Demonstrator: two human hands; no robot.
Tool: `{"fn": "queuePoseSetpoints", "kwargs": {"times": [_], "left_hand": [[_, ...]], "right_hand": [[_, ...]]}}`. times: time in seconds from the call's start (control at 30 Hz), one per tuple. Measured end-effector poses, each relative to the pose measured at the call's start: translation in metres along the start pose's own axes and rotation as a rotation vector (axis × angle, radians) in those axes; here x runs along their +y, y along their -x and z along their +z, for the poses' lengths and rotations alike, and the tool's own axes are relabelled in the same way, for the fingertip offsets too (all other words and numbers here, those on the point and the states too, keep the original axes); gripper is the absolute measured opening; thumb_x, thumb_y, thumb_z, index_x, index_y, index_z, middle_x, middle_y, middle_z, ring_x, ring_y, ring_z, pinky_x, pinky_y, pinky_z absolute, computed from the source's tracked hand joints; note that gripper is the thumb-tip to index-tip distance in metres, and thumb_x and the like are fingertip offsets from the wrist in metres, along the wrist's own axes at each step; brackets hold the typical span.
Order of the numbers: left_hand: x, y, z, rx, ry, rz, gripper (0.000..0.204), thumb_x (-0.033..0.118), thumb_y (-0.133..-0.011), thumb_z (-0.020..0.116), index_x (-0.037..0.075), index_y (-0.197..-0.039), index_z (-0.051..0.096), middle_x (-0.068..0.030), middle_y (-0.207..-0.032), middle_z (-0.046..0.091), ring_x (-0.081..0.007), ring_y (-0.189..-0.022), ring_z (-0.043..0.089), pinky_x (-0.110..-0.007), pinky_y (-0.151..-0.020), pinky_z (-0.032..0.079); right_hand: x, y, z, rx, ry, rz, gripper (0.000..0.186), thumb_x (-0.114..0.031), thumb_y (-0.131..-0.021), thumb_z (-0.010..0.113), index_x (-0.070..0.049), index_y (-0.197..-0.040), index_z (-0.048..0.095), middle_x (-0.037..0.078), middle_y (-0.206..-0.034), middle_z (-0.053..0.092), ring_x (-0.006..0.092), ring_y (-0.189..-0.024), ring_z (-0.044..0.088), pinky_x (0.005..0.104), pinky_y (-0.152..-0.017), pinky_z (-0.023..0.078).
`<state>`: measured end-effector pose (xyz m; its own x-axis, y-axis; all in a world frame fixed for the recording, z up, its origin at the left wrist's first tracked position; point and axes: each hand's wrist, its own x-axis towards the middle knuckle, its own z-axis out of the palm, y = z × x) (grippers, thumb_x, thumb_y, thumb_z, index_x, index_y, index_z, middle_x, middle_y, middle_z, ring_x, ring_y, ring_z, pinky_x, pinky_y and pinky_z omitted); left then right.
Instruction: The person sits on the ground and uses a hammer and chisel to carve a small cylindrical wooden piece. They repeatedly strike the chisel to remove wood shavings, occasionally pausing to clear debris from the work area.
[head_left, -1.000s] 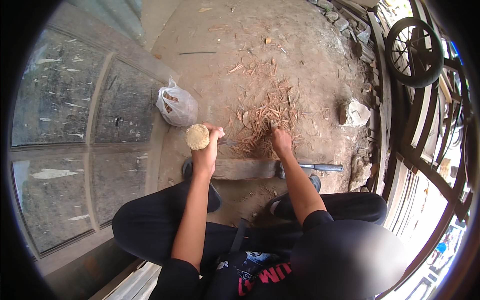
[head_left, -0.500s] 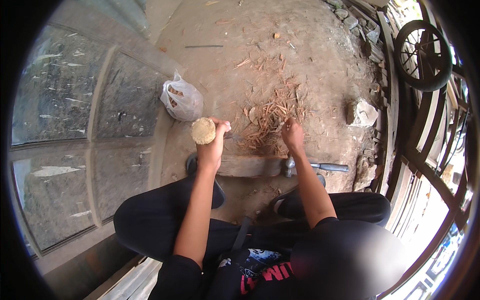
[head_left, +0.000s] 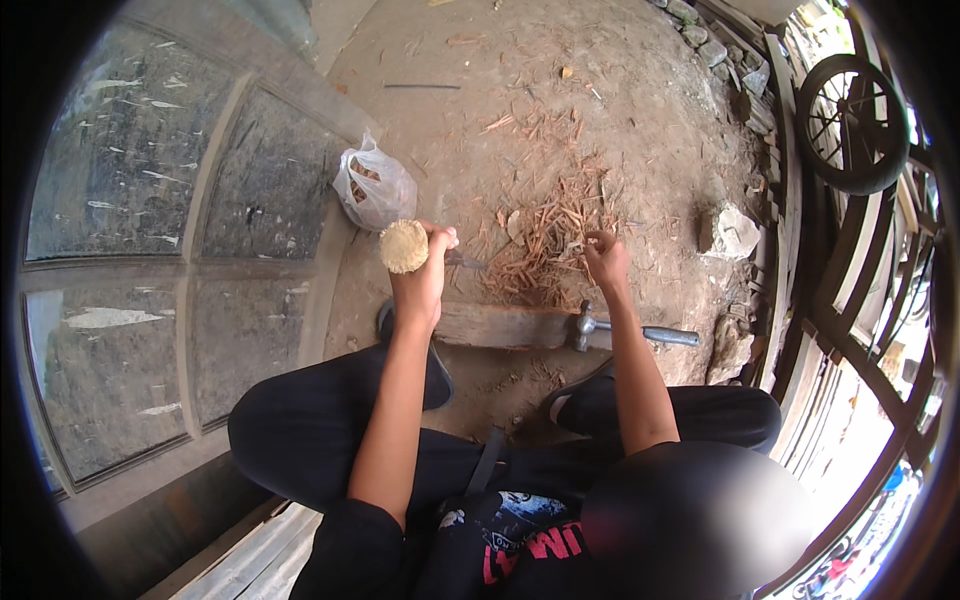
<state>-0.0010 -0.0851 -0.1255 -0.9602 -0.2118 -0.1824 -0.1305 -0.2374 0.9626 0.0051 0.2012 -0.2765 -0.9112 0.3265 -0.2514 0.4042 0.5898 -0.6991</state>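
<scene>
My left hand point(head_left: 428, 268) is wrapped round a tool with a thick wooden handle point(head_left: 404, 246); its round, pale, frayed end faces up. A thin grey blade, perhaps a chisel's, shows beyond the fingers, pointing toward the chips. My right hand point(head_left: 607, 262) hovers at the right side of a pile of reddish wood chips point(head_left: 545, 235), fingers curled in a pinch. Whatever lies between those fingertips is too small to make out. A ball-peen hammer point(head_left: 665, 335) rests across the right end of a wooden block point(head_left: 505, 327), partly behind my right forearm.
A white plastic bag point(head_left: 378, 190) with brown pieces inside stands beside the glazed door panel point(head_left: 190, 270) at left. A pale stone point(head_left: 730, 232) and a spoked wheel point(head_left: 853, 124) are at right. A thin dark rod point(head_left: 422, 86) lies on the dirt floor farther off.
My right hand has moved slightly right, and its fingers have loosened from a tighter curl. The left hand keeps its grip on the tool. The whole view has shifted a little.
</scene>
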Motion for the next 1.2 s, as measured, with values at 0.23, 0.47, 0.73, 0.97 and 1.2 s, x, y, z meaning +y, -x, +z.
{"fn": "queuePoseSetpoints", "kwargs": {"times": [0.23, 0.47, 0.73, 0.97, 1.2], "left_hand": [[0.005, 0.002, 0.003, -0.02, 0.018, -0.015, 0.007, 0.003, -0.079, 0.059, 0.002, -0.074, 0.054, -0.0056, -0.072, 0.056, -0.0146, -0.073, 0.055, -0.029, -0.074, 0.043], [0.006, 0.005, 0.0, -0.016, 0.035, 0.033, 0.008, 0.006, -0.079, 0.06, 0.002, -0.073, 0.057, -0.006, -0.073, 0.061, -0.013, -0.071, 0.057, -0.027, -0.07, 0.045], [0.008, 0.007, -0.001, -0.008, 0.01, -0.009, 0.007, 0.006, -0.078, 0.059, 0.002, -0.074, 0.056, -0.0054, -0.073, 0.059, -0.0129, -0.073, 0.056, -0.027, -0.073, 0.043], [-0.003, 0.002, 0.0, -0.018, -0.015, -0.037, 0.008, 0.006, -0.08, 0.059, 0.002, -0.075, 0.054, -0.0051, -0.074, 0.057, -0.0124, -0.073, 0.055, -0.027, -0.073, 0.043], [-0.006, -0.006, 0.004, 0.011, 0.021, -0.053, 0.007, 0.004, -0.08, 0.058, 0.002, -0.073, 0.054, -0.0053, -0.073, 0.057, -0.0124, -0.073, 0.054, -0.027, -0.073, 0.044]], "right_hand": [[-0.032, 0.022, 0.004, -0.325, -0.633, 0.198, 0.022, -0.007, -0.08, 0.064, -0.004, -0.101, 0.06, 0.007, -0.079, 0.067, 0.0072, -0.06, 0.053, 0.0214, -0.046, 0.037], [-0.022, 0.019, 0.01, -0.392, -0.268, 0.054, 0.023, -0.007, -0.081, 0.064, -0.004, -0.104, 0.06, 0.007, -0.076, 0.067, 0.0087, -0.057, 0.055, 0.0234, -0.045, 0.04], [0.039, -0.014, 0.014, 0.03, 0.269, 0.022, 0.027, -0.018, -0.075, 0.064, -0.004, -0.097, 0.064, 0.021, -0.08, 0.066, 0.0327, -0.075, 0.066, 0.0404, -0.068, 0.051], [0.008, -0.034, 0.019, 0.015, 0.315, -0.086, 0.025, -0.015, -0.076, 0.06, -0.005, -0.099, 0.063, 0.021, -0.079, 0.066, 0.0352, -0.077, 0.065, 0.0425, -0.071, 0.052], [-0.021, -0.039, 0.066, -0.133, 0.342, -0.384, 0.023, -0.014, -0.082, 0.052, -0.006, -0.102, 0.06, 0.019, -0.083, 0.065, 0.0357, -0.075, 0.064, 0.0429, -0.065, 0.052]]}}
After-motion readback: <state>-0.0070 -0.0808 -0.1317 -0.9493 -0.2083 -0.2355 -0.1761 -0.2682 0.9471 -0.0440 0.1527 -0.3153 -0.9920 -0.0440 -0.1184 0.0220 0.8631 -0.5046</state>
